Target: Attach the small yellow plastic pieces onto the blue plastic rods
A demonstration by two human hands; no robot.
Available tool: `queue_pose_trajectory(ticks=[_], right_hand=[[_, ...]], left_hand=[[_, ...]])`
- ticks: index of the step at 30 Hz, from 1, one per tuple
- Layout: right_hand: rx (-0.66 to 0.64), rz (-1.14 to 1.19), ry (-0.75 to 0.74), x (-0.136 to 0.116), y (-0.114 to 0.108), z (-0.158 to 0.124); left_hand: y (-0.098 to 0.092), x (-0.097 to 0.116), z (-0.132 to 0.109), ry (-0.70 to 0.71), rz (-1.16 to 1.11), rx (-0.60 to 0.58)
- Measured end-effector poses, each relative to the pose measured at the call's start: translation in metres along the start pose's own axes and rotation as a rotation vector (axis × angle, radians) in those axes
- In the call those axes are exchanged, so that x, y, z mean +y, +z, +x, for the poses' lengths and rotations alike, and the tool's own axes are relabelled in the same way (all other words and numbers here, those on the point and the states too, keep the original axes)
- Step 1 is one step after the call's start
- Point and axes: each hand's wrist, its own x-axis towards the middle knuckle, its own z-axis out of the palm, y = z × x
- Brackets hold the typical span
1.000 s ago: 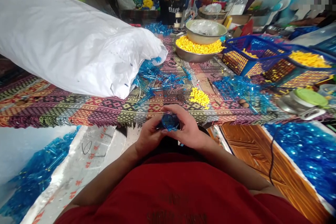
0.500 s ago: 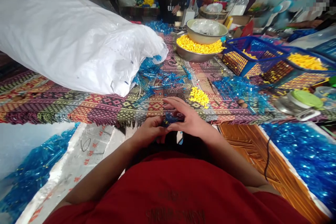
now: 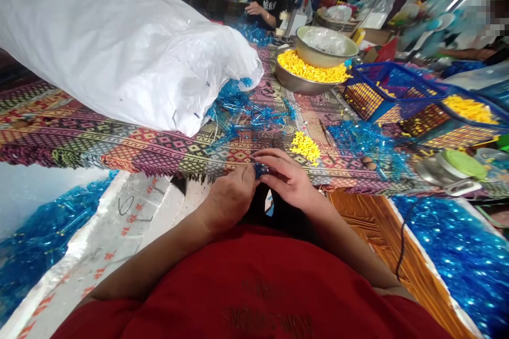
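Observation:
My left hand (image 3: 233,193) and my right hand (image 3: 290,177) meet at the table's front edge, above my lap. Between their fingertips is a small clear-blue plastic piece (image 3: 261,170), mostly hidden by the fingers. The left fingers are closed on it, back of the hand upward. My right thumb and fingers curve round its other side. Just beyond the right hand lies a small heap of yellow plastic pieces (image 3: 306,147). Clear-blue plastic pieces (image 3: 258,116) spill from a large white sack (image 3: 131,53), and more blue pieces (image 3: 363,140) lie to the right.
A metal bowl (image 3: 292,80) of yellow pieces carries a pale green bowl (image 3: 345,48). Blue mesh baskets (image 3: 369,111) stand at right, near a green-lidded container (image 3: 463,164). Foam boxes (image 3: 75,254) of blue pieces flank me. Another person (image 3: 264,8) sits across the table.
My left hand has turned over, its back now facing up and its fingers closer round the blue piece. The view has shifted slightly. The person opposite has moved a hand.

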Motion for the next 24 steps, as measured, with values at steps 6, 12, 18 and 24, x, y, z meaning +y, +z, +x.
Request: queue_pose_trajectory(ticks=[6,12,18,24], right_hand=[[0.022,-0.037,-0.043,-0.005,0.001,-0.003],[0.068,-0.042,-0.043,0.001,0.02,-0.007],[0.004,0.168,0.116,0.011,0.027,-0.007],[0.525,0.288,0.365,0.049,-0.014,-0.025]], left_hand=[[0.006,-0.009,-0.002,0.215,0.082,0.038],[0.018,-0.012,-0.005,0.191,0.036,0.022],[-0.004,-0.067,-0.036,-0.095,0.088,0.132],[-0.07,-0.203,-0.126,-1.099,0.382,0.413]])
